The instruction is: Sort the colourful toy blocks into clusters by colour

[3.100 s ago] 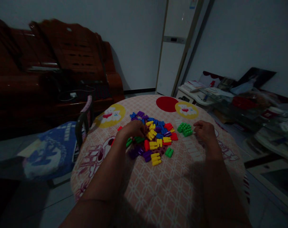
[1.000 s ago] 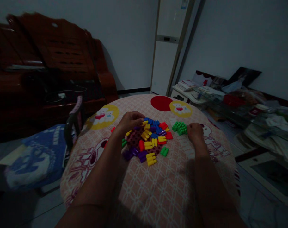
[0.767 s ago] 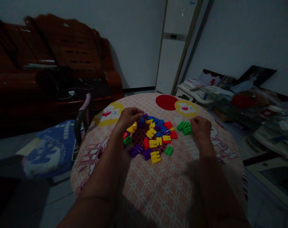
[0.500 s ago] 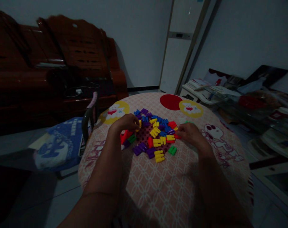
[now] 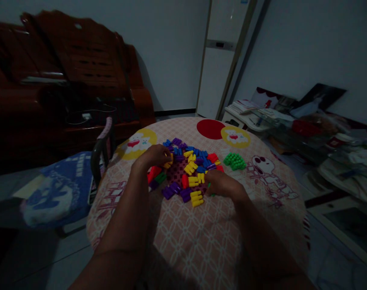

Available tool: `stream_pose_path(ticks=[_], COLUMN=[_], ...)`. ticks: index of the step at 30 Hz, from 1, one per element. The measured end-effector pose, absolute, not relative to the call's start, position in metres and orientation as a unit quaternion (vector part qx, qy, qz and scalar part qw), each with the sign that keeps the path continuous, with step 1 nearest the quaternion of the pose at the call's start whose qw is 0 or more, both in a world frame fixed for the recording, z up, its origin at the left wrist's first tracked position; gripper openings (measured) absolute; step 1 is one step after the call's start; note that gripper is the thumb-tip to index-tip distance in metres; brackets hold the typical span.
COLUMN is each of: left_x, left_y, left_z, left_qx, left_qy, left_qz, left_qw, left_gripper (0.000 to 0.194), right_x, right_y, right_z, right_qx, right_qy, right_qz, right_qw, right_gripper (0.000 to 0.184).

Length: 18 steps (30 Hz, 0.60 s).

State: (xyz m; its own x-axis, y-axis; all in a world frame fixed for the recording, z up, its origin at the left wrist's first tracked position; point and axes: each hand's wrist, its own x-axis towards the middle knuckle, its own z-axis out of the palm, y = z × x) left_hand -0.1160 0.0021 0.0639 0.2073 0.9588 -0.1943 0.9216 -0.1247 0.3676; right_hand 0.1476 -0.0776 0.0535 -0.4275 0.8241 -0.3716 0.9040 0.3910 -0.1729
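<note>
green block (image 5: 212, 195) under right grip (image 5: 222, 184), partly hidden

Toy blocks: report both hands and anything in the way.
Left hand at a yellow block. Right hand at a green block, partly hiding it. Green cluster apart, right of the pile.

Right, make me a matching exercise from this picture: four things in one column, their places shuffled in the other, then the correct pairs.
Things
1. Studded green plastic block cluster
2. Left hand
3. Right hand
4. Blue-and-white fabric

Places
A. Partly covering a small green plastic block
B. Off the round table with the pink patterned tablecloth, at the picture's left
C. On the tablecloth, right of the multicoloured plastic block pile
D. Against a yellow plastic block at the pile's left side

Pairs: 1-C, 2-D, 3-A, 4-B
</note>
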Motion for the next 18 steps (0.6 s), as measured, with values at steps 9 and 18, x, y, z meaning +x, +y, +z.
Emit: stream_pose_path(ticks=[9, 18], left_x=[-0.114, -0.116], left_y=[0.004, 0.007], left_z=[0.062, 0.060], left_qx=[0.758, 0.762], left_qy=[0.625, 0.619], left_qz=[0.063, 0.077], left_qw=[0.176, 0.175], left_gripper=[0.033, 0.032], right_x=[0.223, 0.235], right_y=[-0.055, -0.046], right_z=[0.067, 0.049], right_qx=[0.634, 0.700], right_qy=[0.763, 0.703], right_qz=[-0.087, 0.025], right_qw=[-0.093, -0.121], right_gripper=[0.023, 0.022])
